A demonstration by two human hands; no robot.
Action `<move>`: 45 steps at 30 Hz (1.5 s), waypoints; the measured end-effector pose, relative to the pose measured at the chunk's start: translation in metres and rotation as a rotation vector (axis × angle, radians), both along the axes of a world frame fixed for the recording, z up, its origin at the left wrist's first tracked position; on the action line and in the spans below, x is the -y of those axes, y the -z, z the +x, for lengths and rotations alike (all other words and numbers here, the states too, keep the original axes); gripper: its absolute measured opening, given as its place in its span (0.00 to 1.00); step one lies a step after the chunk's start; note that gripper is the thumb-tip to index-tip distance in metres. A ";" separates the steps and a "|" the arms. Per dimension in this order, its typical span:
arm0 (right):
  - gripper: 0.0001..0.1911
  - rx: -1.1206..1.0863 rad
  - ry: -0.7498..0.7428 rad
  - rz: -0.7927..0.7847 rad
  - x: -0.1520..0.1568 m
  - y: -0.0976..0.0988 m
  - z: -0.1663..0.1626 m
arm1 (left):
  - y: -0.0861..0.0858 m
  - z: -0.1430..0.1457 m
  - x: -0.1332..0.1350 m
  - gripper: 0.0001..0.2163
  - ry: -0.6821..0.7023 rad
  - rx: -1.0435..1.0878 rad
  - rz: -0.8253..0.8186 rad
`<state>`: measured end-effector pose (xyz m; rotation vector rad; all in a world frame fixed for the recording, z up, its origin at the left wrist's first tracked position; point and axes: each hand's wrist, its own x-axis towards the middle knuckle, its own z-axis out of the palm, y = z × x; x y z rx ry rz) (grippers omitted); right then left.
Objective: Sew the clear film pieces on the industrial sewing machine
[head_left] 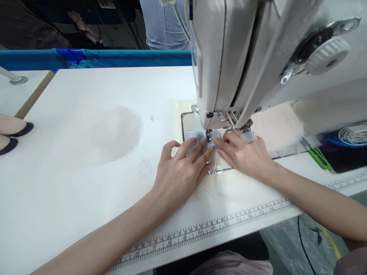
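Observation:
My left hand [183, 168] lies on the sewing machine's metal plate [192, 122], fingers spread and stretched toward the presser foot [209, 135]. From the other side my right hand [243, 152] reaches in, its fingers extended and its fingertips close to the foot. The two hands nearly meet in front of the needle area. Any thin material under the fingertips is hidden or too sheer to make out. Above them stands the large white sewing machine [212, 57]. Clear shiny film [222, 165] covers part of the plate.
Beige pieces with black edges [13, 131] lie at the far left. A pale grey oval patch [117, 131] shows on the white table [86, 198]. Green thread snips [319, 157] and pale pink fabric [278, 122] are at right. A printed ruler [212, 228] follows the front edge. Beyond sits a person in stripes [166, 26].

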<state>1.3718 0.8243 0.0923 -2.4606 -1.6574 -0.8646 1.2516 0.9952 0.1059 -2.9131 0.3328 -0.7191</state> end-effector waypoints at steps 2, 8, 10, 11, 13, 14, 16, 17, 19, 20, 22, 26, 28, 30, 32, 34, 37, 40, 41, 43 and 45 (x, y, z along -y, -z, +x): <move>0.19 -0.018 0.006 -0.013 -0.001 -0.001 0.001 | -0.001 0.001 0.000 0.13 0.001 -0.002 -0.002; 0.21 -0.074 0.031 -0.057 -0.004 -0.005 0.002 | -0.003 0.002 -0.002 0.14 0.003 -0.049 -0.037; 0.21 -0.091 0.045 -0.073 -0.004 -0.006 0.001 | -0.002 0.002 -0.003 0.14 0.003 -0.045 -0.044; 0.21 -0.096 0.047 -0.076 -0.003 -0.006 0.001 | -0.001 0.003 -0.002 0.15 0.000 -0.045 -0.043; 0.20 -0.115 0.039 -0.071 -0.001 -0.009 0.000 | -0.001 0.002 -0.001 0.15 -0.008 -0.048 -0.030; 0.19 -0.137 0.031 -0.061 0.001 -0.011 0.000 | -0.002 0.002 -0.001 0.15 -0.010 -0.043 -0.017; 0.17 -0.236 0.004 -0.028 0.007 -0.018 -0.001 | -0.007 -0.001 0.000 0.14 -0.010 -0.008 0.012; 0.15 -0.330 -0.026 -0.022 0.010 -0.023 -0.002 | -0.011 -0.003 0.000 0.13 0.001 0.013 0.021; 0.13 -0.576 -0.119 -0.072 0.017 -0.033 -0.004 | -0.019 -0.008 -0.003 0.11 0.073 -0.004 0.008; 0.13 -0.694 -0.173 -0.130 0.020 -0.038 -0.005 | -0.023 -0.011 -0.004 0.12 0.127 -0.054 -0.005; 0.12 -0.852 -0.258 -0.264 0.025 -0.045 -0.008 | -0.030 -0.014 -0.009 0.16 0.234 -0.194 -0.014; 0.04 -0.952 -0.291 -0.271 0.030 -0.049 -0.008 | -0.034 -0.018 -0.013 0.11 0.269 -0.307 -0.013; 0.05 -1.036 -0.259 -0.197 0.031 -0.048 -0.005 | -0.035 -0.019 -0.010 0.12 0.206 -0.335 -0.126; 0.06 -1.127 -0.213 -0.140 0.031 -0.048 -0.002 | -0.036 -0.017 -0.006 0.11 0.123 -0.379 -0.263; 0.07 -1.137 -0.183 -0.094 0.031 -0.048 0.000 | -0.038 -0.014 -0.002 0.11 0.059 -0.420 -0.338; 0.06 -1.047 -0.179 -0.064 0.029 -0.047 0.000 | -0.040 -0.007 0.000 0.09 0.017 -0.461 -0.352; 0.10 -0.908 -0.181 -0.022 0.025 -0.042 -0.003 | -0.041 0.006 0.001 0.11 -0.019 -0.520 -0.380; 0.12 -0.817 -0.200 0.146 0.019 -0.032 -0.003 | -0.043 0.019 -0.001 0.11 -0.021 -0.557 -0.481; 0.12 -0.769 -0.199 0.223 0.017 -0.029 -0.003 | -0.045 0.022 -0.003 0.10 -0.017 -0.570 -0.525; 0.11 -0.670 -0.187 0.340 0.014 -0.023 -0.001 | -0.048 0.028 -0.007 0.12 0.009 -0.606 -0.605; 0.11 -0.627 -0.165 0.371 0.012 -0.020 0.001 | -0.050 0.032 -0.013 0.14 0.057 -0.647 -0.660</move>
